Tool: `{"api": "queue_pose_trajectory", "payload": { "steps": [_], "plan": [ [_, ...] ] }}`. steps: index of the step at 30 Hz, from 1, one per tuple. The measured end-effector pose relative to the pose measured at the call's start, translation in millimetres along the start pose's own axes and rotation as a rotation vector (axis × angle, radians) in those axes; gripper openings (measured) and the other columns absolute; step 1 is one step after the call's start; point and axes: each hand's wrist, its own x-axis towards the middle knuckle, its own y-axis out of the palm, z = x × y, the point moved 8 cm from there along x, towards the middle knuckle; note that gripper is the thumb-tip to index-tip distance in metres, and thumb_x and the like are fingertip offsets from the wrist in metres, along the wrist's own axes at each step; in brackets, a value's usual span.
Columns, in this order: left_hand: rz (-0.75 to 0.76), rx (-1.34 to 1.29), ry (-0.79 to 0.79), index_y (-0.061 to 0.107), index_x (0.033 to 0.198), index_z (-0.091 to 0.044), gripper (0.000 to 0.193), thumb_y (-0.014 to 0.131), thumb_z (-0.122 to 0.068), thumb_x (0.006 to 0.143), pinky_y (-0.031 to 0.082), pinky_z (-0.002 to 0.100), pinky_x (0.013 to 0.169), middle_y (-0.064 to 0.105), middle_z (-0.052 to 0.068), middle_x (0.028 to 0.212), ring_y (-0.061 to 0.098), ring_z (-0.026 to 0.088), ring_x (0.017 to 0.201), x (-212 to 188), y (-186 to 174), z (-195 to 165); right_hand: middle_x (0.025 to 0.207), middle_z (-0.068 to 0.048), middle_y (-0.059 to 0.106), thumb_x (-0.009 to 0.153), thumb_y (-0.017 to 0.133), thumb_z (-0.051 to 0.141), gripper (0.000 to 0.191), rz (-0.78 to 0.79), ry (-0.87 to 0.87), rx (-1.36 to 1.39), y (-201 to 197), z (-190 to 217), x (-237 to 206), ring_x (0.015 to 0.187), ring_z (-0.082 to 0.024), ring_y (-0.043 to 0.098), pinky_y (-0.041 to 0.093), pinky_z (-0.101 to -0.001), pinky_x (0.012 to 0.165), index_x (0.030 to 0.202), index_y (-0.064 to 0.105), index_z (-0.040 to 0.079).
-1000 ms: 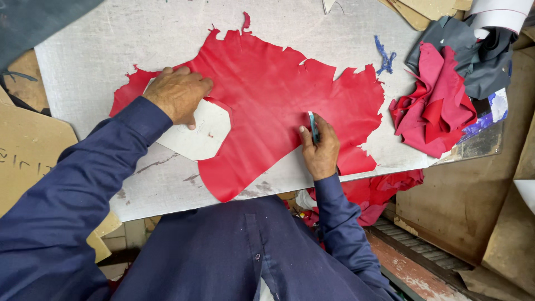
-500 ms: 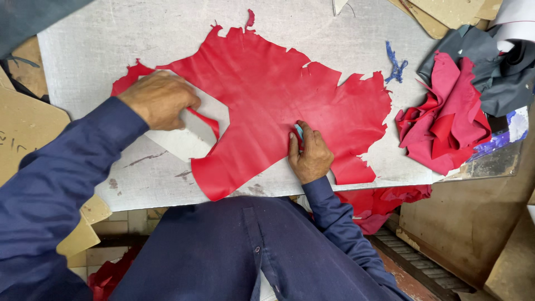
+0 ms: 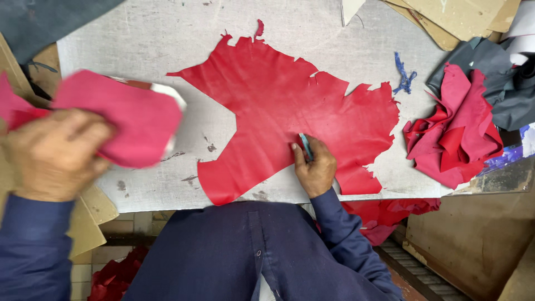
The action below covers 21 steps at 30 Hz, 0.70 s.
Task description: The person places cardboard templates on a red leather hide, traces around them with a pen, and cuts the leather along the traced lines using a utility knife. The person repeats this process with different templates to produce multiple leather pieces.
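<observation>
Red leather hide (image 3: pixel 290 117) spread flat on the pale cutting board (image 3: pixel 139 39), its lower edge under the right hand (image 3: pixel 315 170). Right hand closed around a slim blue-green tool (image 3: pixel 305 146), tip on the hide just above the knuckles. Left hand (image 3: pixel 53 153), raised and blurred, fingers curled shut on a cut pink-red piece (image 3: pixel 120 117) with a white template (image 3: pixel 170 92) behind it. Right of the right hand, well apart: heap of red and grey scraps (image 3: pixel 462 128).
</observation>
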Motion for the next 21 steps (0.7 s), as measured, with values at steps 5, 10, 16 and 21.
{"api": "queue_pose_trajectory", "payload": {
  "steps": [5, 10, 16, 21],
  "plan": [
    [-0.218, -0.23, 0.268, 0.065, 0.082, -0.018, 0.008, 0.073, -0.019, 0.085, 0.052, 0.032, 0.061, 0.063, 0.0, 0.082, 0.065, 0.017, 0.073, 13, 34, -115, 0.086, -0.002, 0.072, 0.099, 0.065, 0.02, 0.035, 0.655, 0.484, 0.993, 58, 19, -29, 0.064, -0.008, 0.064, 0.038, -0.0199, 0.048, 0.13, 0.066, 0.003],
    [-0.167, -0.441, 0.374, 0.065, 0.083, -0.015, 0.01, 0.072, -0.015, 0.076, 0.052, 0.034, 0.066, 0.058, 0.001, 0.079, 0.062, 0.018, 0.075, 13, 60, -160, 0.088, 0.0, 0.071, 0.1, 0.065, 0.015, 0.037, 0.59, 0.704, 1.173, 72, 26, -34, 0.06, -0.001, 0.052, 0.033, -0.0197, 0.046, 0.132, 0.064, -0.003],
    [0.027, -0.68, 0.392, 0.067, 0.088, -0.009, 0.033, 0.08, -0.027, 0.064, 0.054, 0.038, 0.072, 0.06, 0.005, 0.082, 0.065, 0.024, 0.078, 16, 92, -163, 0.082, 0.001, 0.067, 0.103, 0.062, 0.01, 0.029, 0.537, 0.696, 1.135, 76, 5, -19, 0.061, -0.001, 0.053, 0.039, -0.018, 0.049, 0.129, 0.069, -0.002],
    [-0.104, -0.43, 0.317, 0.073, 0.091, -0.008, 0.053, 0.081, -0.037, 0.047, 0.057, 0.042, 0.081, 0.069, 0.009, 0.091, 0.069, 0.027, 0.086, 24, 88, -117, 0.099, -0.004, 0.077, 0.101, 0.062, 0.003, 0.021, 0.315, 0.404, 0.881, 53, -27, 33, 0.085, -0.008, 0.069, 0.057, -0.0237, 0.077, 0.12, 0.07, -0.002]
  ]
}}
